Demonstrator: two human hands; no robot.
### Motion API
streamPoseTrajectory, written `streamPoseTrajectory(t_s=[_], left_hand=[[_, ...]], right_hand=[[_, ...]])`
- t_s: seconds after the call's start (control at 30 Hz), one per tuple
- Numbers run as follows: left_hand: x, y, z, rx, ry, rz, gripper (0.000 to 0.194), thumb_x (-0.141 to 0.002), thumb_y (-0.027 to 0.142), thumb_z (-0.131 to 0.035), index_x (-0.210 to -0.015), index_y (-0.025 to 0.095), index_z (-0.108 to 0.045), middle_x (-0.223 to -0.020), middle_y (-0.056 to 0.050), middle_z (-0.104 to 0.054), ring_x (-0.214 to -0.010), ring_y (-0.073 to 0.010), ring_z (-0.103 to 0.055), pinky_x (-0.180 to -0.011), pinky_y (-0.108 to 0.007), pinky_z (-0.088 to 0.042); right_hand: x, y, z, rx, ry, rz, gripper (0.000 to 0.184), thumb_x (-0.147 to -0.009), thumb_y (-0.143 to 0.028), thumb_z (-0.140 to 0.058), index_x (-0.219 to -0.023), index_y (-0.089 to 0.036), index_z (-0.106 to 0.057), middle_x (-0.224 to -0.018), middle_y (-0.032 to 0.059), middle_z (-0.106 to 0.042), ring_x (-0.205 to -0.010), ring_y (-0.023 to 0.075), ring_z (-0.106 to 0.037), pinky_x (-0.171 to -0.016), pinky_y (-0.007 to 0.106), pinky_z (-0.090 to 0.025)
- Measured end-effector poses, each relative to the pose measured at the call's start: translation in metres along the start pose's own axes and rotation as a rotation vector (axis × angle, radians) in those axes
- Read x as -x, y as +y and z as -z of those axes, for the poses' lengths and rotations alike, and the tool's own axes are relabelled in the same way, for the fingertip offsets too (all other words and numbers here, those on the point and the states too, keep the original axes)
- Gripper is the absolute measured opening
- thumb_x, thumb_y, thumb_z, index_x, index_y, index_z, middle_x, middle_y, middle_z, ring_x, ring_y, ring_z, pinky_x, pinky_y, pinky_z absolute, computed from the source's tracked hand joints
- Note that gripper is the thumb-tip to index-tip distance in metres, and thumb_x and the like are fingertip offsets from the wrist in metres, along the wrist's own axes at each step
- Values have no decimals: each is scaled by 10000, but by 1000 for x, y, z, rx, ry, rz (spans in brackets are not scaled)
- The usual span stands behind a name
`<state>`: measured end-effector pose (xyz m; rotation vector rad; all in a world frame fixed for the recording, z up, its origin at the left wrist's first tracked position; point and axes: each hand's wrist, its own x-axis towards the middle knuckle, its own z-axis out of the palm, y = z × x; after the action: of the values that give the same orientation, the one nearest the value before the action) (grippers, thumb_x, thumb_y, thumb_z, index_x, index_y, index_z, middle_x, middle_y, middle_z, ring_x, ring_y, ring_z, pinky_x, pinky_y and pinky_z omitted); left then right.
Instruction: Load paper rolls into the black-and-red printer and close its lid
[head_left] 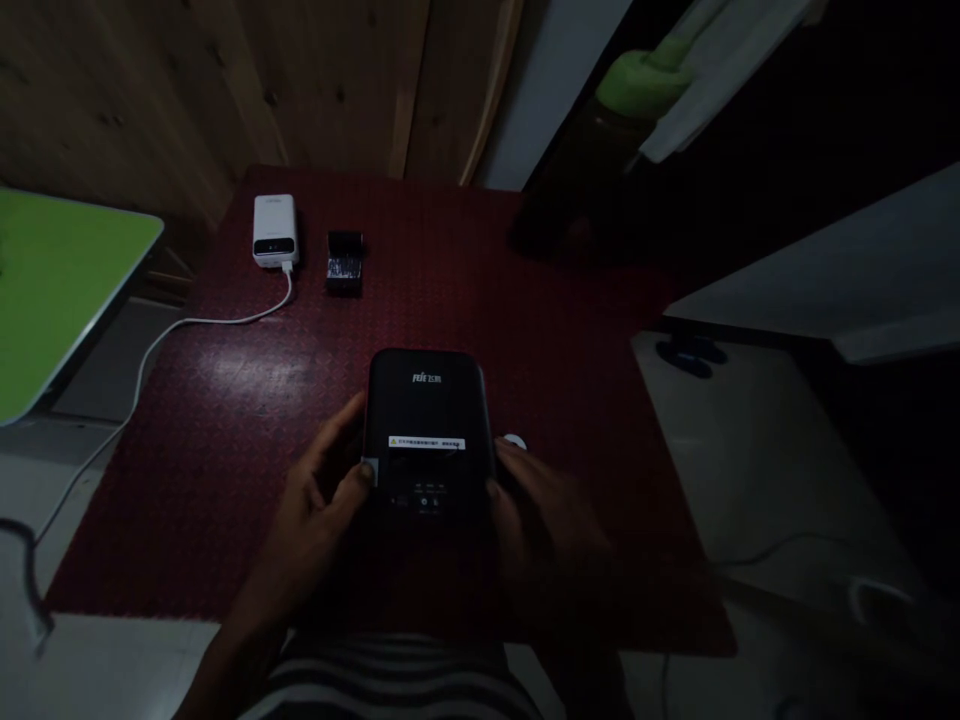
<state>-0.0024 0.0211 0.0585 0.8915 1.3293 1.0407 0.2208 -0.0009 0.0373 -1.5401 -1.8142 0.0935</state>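
Observation:
A small black receipt printer (427, 410) with a light logo and a white warning label lies on the dark red table near its front edge. My left hand (322, 480) holds its left side, fingers along the edge and thumb at the lower left corner. Against the right side rests my right hand (536, 500), fingers curled on the edge in deep shadow. A small white round object (515, 440) shows partly behind the right fingers; its kind cannot be made out.
On the red table (465, 270) stand a white power bank (274, 225) with a white cable (217, 320) and a black glossy roll (345, 265). A green-topped bottle (637, 85) is at the back right. A green table (67, 280) adjoins at left; dark slippers (686, 355) lie right.

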Motion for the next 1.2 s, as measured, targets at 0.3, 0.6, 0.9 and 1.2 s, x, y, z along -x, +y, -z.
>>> streamPoseTrajectory(t_s=[0.3,0.6,0.9,1.2], left_hand=[[0,6,-4,12,7,20,705,-960,473,-791,-1618,282,-628,-1685,-106,-604,-1593,-376,-536,-1263,-514,-516],[1,-8,5,-88,13,-75,606,-1029,455,-684,-1622,354,-620,-1729,-42,-558,-1644,-357,-467,-1312,-543,-450],[-8,-42,5,-160,-35,-301,730,-1037,533,-705,-1706,351,-477,-1800,-68,-439,-1690,-358,-363,-1380,-555,-300],[-14,-50,8,-160,-71,-366,757,-1037,560,-679,-1714,307,-453,-1784,-119,-434,-1661,-382,-392,-1361,-581,-304]], right_hand=[[19,-4,-12,-175,-2,-353,423,-1023,-407,-744,-1402,-229,-694,-1154,112,-839,-848,216,-812,-719,353,-702],[-20,-8,8,-10,17,84,265,-1077,-152,-657,-1310,-248,-738,-1117,67,-862,-1003,243,-824,-943,418,-681],[-110,-41,-22,223,-739,292,327,-1023,-3,-603,-1236,-179,-779,-1128,125,-855,-1041,291,-815,-907,422,-646],[-126,-47,-35,348,-851,262,306,-1003,10,-634,-1204,-168,-781,-1021,131,-859,-880,300,-852,-721,357,-620]])
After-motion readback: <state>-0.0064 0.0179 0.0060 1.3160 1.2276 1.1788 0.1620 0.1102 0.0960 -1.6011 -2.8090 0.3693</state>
